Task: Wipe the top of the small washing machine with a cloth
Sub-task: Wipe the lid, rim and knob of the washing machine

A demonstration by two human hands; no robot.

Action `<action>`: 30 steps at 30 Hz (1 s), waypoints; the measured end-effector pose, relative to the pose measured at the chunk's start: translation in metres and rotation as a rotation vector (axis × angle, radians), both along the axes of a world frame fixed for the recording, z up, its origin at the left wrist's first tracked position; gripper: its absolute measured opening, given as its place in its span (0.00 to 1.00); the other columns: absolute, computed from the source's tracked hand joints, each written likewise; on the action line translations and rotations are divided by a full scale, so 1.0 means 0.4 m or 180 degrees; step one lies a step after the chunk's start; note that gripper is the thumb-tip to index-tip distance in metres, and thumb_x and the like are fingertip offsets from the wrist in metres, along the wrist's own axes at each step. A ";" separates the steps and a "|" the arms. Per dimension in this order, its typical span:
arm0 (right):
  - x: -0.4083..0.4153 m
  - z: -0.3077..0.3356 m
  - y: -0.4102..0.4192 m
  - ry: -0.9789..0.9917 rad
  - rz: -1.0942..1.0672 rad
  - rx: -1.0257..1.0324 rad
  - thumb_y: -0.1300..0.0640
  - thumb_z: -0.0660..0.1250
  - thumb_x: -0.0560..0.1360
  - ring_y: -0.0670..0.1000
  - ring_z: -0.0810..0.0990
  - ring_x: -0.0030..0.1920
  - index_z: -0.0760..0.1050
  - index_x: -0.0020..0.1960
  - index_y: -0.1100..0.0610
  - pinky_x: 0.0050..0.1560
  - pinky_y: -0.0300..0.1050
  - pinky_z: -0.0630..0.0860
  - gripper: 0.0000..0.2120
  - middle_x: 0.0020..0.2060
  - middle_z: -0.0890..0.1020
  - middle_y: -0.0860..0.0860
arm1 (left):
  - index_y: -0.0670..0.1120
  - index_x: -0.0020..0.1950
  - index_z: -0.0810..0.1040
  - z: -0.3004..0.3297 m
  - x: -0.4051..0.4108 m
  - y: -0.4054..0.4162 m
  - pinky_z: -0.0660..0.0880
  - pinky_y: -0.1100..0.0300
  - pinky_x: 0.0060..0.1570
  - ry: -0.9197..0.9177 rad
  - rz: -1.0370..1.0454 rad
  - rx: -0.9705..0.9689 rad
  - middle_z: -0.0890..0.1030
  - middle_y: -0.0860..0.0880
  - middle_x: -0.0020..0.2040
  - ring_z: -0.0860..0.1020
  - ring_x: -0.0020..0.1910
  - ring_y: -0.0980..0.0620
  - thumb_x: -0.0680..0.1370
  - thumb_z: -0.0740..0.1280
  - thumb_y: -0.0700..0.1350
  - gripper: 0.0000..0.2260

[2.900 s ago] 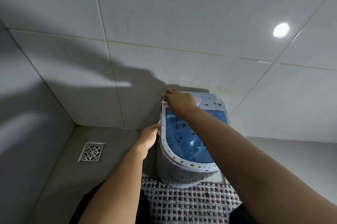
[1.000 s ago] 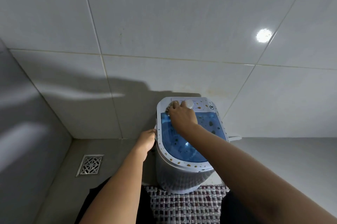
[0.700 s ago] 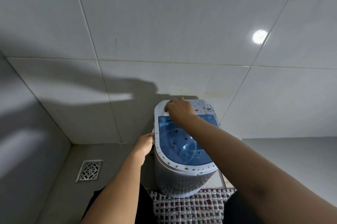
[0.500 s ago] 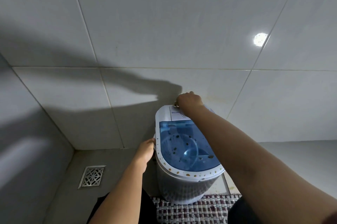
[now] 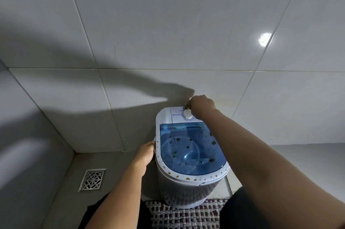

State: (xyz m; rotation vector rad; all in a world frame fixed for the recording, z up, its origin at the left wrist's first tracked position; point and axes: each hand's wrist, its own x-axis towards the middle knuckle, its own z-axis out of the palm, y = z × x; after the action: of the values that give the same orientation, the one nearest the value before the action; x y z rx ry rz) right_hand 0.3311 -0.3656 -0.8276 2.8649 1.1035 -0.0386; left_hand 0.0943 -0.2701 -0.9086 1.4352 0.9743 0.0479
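Note:
A small white washing machine (image 5: 164, 116) with a blue see-through lid (image 5: 188, 152) stands against the tiled wall. Dark spots dot the lid and orange-brown spots dot its white rim. My right hand (image 5: 201, 104) is over the far control panel, just behind the white dial (image 5: 187, 115), with its fingers closed on a small bunched cloth (image 5: 187, 107) of which only a bit shows. My left hand (image 5: 146, 154) grips the machine's left rim.
A metal floor drain (image 5: 92, 179) lies in the grey floor at the left. A woven checked mat (image 5: 183, 213) lies in front of the machine. Tiled walls meet in a corner at the left.
My right hand has moved from the panel's left end and the lid's back edge to the far edge behind the dial. My left hand has stayed on the left rim.

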 end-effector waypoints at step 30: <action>-0.061 -0.053 -0.184 -0.0268 -0.0142 0.0040 0.64 0.62 0.80 0.57 0.70 0.64 0.74 0.71 0.50 0.41 0.49 0.73 0.21 0.65 0.77 0.48 | 0.51 0.69 0.80 -0.041 0.012 0.026 0.62 0.41 0.71 0.0207 -0.0019 -0.0081 0.79 0.47 0.70 0.74 0.71 0.43 0.85 0.56 0.53 0.18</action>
State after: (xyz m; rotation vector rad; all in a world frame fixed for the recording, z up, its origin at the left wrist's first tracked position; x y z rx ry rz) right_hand 0.3066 -0.4393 -0.8490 2.8727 1.0282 0.0860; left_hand 0.0992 -0.2597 -0.9249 1.4237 1.0204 -0.0157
